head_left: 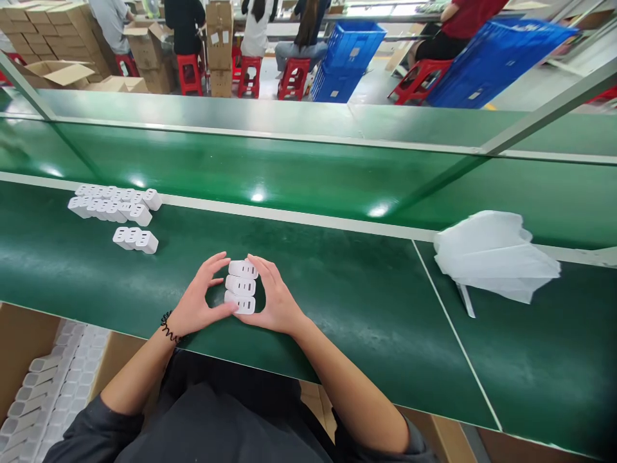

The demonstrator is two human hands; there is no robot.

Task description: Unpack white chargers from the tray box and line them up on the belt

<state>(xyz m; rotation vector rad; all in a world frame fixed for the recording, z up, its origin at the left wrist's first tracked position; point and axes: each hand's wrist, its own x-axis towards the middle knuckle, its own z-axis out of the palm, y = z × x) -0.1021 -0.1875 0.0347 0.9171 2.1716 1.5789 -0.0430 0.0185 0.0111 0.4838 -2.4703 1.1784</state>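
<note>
Green belt spans mid-frame. Crumpled white bag at right. Two rows of white chargers already laid out upper left, a set of three just below. Box of loose chargers lower left, plenty left. Centre: left hand and right hand, fingers curled, press three stacked chargers between them. No legible writing.

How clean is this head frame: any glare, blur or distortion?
Head view: ceiling-light glare spots on the glossy green belt; wide-angle bending at the edges; blue crates top right smeared; both hands, left hand and right hand, and the white chargers sharp.
</note>
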